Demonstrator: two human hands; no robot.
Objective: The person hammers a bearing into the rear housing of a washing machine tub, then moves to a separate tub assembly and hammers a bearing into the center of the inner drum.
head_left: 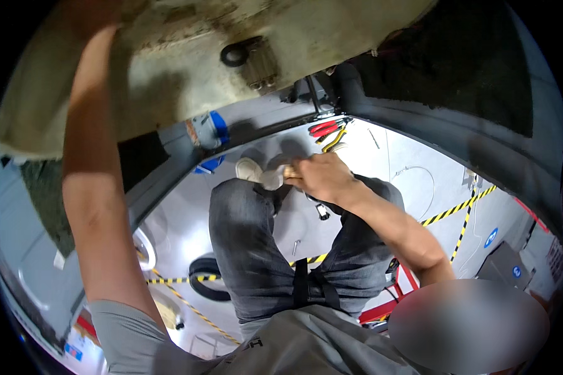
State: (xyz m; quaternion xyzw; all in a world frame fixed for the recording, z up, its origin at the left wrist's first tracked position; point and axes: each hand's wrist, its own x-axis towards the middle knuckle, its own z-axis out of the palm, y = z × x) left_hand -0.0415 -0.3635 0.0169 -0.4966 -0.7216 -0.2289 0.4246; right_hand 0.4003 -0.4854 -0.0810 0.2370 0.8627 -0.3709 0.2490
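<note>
Overhead looms a large, stained, cream-coloured tub or shell (187, 94) with a small black rubber-like ring (234, 55) on its underside. My left arm reaches up along it, and my left hand (94, 14) is at the shell's upper left, dark and blurred, its fingers not readable. Over my knees, my right hand (324, 178) is closed around the tan handle of a small tool with a pale, flat-looking head (272, 179). What kind of tool it is does not show clearly. The head overlaps my shoe in the picture.
A dark metal frame (413, 134) angles around me. Beyond my knees lie red-handled pliers (324, 129) and a yellow-and-black tool (335, 139). A bolt (296, 247) and a black ring (205, 279) rest on the floor, crossed by yellow-black tape (447, 214). A blue-and-white container (209, 129) stands left.
</note>
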